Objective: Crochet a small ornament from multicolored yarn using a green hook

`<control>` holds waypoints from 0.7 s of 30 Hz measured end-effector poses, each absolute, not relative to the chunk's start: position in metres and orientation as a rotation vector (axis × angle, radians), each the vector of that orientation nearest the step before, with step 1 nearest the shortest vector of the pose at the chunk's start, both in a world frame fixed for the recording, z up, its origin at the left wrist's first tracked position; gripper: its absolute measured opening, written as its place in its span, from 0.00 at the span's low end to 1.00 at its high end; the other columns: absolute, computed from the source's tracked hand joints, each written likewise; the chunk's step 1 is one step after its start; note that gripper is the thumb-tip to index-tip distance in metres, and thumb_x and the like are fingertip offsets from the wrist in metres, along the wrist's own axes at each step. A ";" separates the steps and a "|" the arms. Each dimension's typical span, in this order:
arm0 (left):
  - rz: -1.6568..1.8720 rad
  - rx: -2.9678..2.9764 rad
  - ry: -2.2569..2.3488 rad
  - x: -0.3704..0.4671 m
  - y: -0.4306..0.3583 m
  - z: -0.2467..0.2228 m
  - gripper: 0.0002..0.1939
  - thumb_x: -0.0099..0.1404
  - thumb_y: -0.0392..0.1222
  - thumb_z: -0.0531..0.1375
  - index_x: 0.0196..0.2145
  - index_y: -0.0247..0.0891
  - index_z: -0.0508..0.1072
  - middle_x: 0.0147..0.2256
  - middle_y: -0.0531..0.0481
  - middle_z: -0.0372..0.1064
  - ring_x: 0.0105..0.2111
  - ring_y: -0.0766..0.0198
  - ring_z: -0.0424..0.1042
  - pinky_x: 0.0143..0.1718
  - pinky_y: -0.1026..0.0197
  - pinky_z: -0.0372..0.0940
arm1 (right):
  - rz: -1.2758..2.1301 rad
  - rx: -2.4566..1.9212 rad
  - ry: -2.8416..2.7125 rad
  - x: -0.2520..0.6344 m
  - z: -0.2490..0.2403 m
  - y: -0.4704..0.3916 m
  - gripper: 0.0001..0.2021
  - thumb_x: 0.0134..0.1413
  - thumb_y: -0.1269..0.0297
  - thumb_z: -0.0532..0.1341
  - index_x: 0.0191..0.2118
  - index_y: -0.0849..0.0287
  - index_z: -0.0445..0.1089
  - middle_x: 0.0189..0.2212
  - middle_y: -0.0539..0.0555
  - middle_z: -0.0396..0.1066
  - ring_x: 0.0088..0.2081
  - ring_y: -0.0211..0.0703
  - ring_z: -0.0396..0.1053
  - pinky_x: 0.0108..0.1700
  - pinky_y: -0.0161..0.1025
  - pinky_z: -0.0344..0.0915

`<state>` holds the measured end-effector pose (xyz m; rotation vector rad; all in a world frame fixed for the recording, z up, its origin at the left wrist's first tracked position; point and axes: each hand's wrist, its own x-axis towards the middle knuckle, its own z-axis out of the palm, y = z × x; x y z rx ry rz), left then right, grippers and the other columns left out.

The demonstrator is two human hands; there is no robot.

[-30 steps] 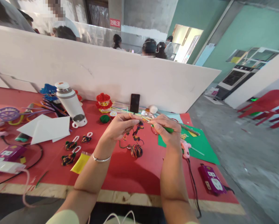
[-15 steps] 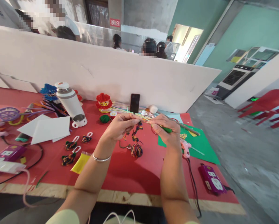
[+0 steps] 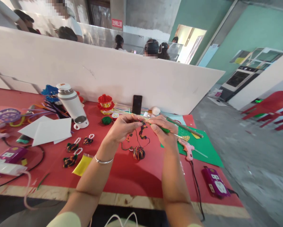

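My right hand (image 3: 164, 127) is closed around a crochet hook (image 3: 165, 129) with a green grip; its metal shaft sticks out behind the hand. The hook's front end reaches the fingertips of my left hand (image 3: 125, 127). There my left hand pinches a strip of multicoloured crochet work (image 3: 143, 130), dark with orange and red, which dangles below the fingers. A strand runs down to a ball of multicoloured yarn (image 3: 139, 153) on the red table. The exact stitch at the hook tip is hidden by my fingers.
Small crocheted pieces with bead loops (image 3: 72, 147) and a yellow packet (image 3: 83, 165) lie left. A white thermos (image 3: 72, 102) stands behind white cards (image 3: 52, 130). A phone (image 3: 137, 104) leans on the partition. Right are a pink glue gun (image 3: 188, 148) and purple power strip (image 3: 216, 182).
My right hand has shifted slightly left towards my left hand and tilted, with more of the crochet hook's shaft showing behind it. The dangling crochet strip has swung slightly right.
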<state>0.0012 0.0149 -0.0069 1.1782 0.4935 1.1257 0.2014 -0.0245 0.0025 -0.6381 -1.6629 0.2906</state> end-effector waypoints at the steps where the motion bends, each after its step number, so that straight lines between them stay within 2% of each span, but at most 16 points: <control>1: 1.128 1.165 0.481 0.002 0.015 -0.007 0.14 0.52 0.41 0.78 0.36 0.35 0.84 0.20 0.56 0.67 0.16 0.77 0.51 0.17 0.67 0.42 | 0.291 -0.636 -1.649 0.200 0.002 -0.024 0.11 0.63 0.68 0.68 0.46 0.44 0.83 0.40 0.51 0.85 0.42 0.46 0.79 0.50 0.50 0.72; 6: 1.119 1.106 0.448 0.005 0.014 -0.006 0.13 0.52 0.40 0.78 0.33 0.36 0.83 0.18 0.58 0.63 0.14 0.78 0.49 0.16 0.68 0.40 | 0.306 -0.660 -1.558 0.195 -0.001 -0.025 0.09 0.63 0.66 0.68 0.45 0.45 0.84 0.40 0.51 0.84 0.44 0.46 0.79 0.50 0.49 0.73; 16: 1.202 1.075 0.489 0.005 0.010 0.002 0.13 0.52 0.44 0.78 0.32 0.35 0.83 0.20 0.58 0.62 0.15 0.79 0.49 0.16 0.67 0.40 | 0.399 -0.657 -1.438 0.202 -0.004 -0.021 0.05 0.63 0.60 0.68 0.40 0.47 0.85 0.35 0.49 0.84 0.37 0.44 0.77 0.50 0.50 0.73; 21: 1.227 1.105 0.534 0.007 0.008 0.002 0.14 0.52 0.45 0.78 0.33 0.35 0.84 0.22 0.56 0.66 0.16 0.79 0.50 0.17 0.67 0.40 | 0.425 -0.654 -1.445 0.205 -0.001 -0.023 0.06 0.64 0.60 0.68 0.38 0.48 0.84 0.34 0.47 0.84 0.35 0.42 0.76 0.50 0.49 0.73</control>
